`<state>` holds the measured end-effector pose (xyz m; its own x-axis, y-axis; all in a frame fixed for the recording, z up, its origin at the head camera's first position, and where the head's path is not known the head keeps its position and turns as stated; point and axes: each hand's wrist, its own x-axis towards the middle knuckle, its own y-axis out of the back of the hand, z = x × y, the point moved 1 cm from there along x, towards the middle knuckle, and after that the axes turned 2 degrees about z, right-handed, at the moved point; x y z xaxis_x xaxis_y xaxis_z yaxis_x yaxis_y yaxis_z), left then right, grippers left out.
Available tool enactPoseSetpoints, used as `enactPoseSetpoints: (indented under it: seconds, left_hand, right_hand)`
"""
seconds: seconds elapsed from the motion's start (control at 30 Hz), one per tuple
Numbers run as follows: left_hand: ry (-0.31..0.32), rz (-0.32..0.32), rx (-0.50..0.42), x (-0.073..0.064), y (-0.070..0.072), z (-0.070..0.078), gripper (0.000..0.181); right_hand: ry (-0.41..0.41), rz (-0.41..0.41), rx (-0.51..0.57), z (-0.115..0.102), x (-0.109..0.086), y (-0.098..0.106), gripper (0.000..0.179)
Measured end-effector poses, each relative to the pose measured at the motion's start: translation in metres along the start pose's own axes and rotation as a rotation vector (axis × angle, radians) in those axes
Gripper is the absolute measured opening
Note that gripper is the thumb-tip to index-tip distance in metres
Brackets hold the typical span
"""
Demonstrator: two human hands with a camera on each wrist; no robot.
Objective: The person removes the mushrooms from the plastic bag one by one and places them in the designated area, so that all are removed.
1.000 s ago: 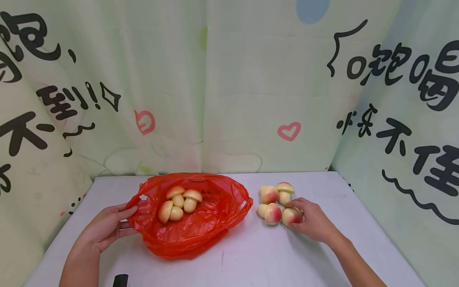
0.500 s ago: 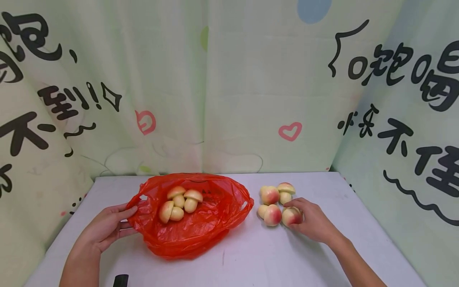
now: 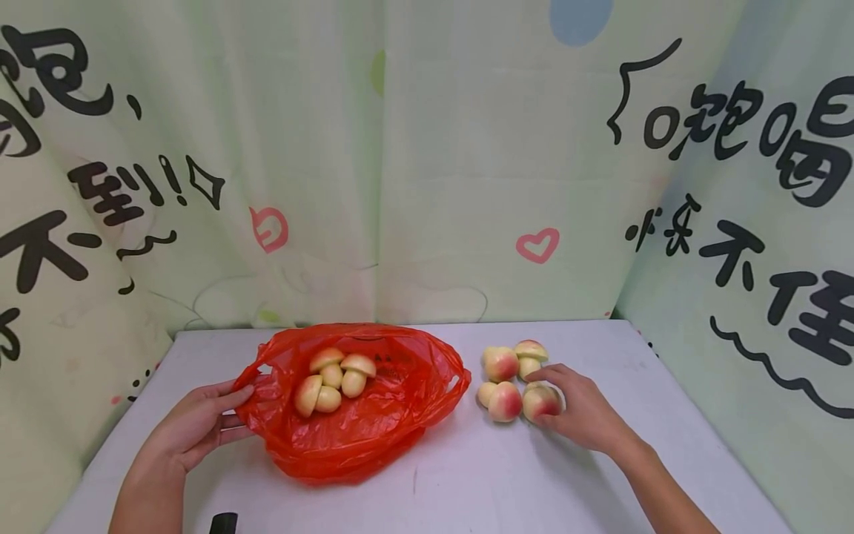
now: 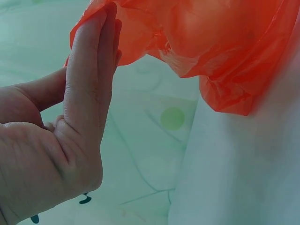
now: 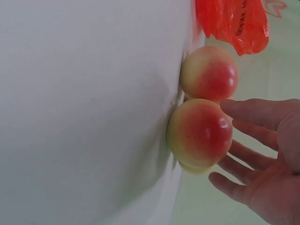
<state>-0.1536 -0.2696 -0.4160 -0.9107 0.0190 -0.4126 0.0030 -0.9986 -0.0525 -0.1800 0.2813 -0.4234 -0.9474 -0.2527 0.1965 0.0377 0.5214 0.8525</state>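
My left hand (image 3: 200, 423) pinches the left edge of a red plastic bag (image 3: 347, 452) between thumb and fingers. The bag lies with its mouth spread wide, and three toy mushrooms (image 3: 358, 367) with orange-brown caps and cream stems sit inside. To the right of it, my right hand (image 3: 580, 408) has its fingers spread loosely around the nearest toy mushroom (image 3: 542, 401), a round one with a red-blushed cap. In the right wrist view the thumb tip overlaps the upper edge of that mushroom (image 5: 199, 133), and the other fingers are partly hidden behind it.
Beside the right hand stand more toy mushrooms, one at the front left (image 3: 505, 402), one behind it (image 3: 500, 362) and an upright one (image 3: 531, 360) at the back. A black object (image 3: 223, 523) shows at the white table's (image 3: 414, 512) front edge. A printed curtain (image 3: 434, 185) encloses the back and sides.
The front-left toy mushroom has shifted very slightly left and nearer. My right fingertips have lifted a little off the mushroom beneath them. The left hand and the bag stay put.
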Motion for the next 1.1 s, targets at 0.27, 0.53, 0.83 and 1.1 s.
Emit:
enactPoseSetpoints:
  seconds: [0.27,0.53,0.83,1.1]
  left_hand:
    - [0.001,0.0,0.005,-0.001,0.0,0.0,0.068]
    - [0.003,0.0,0.001,-0.002,0.0,0.0,0.068]
    - [0.005,-0.002,0.0,-0.001,0.0,0.0,0.068]
    - [0.007,-0.004,-0.001,-0.001,-0.001,0.001,0.068]
  right_hand:
    - [0.008,-0.018,-0.007,-0.01,0.003,0.002,0.051]
    - [0.022,0.023,0.069,-0.02,0.006,0.002,0.053]
    - [0.063,0.068,0.076,-0.037,0.015,0.0,0.046]
    - [0.061,0.076,0.121,-0.059,0.029,-0.008,0.047]
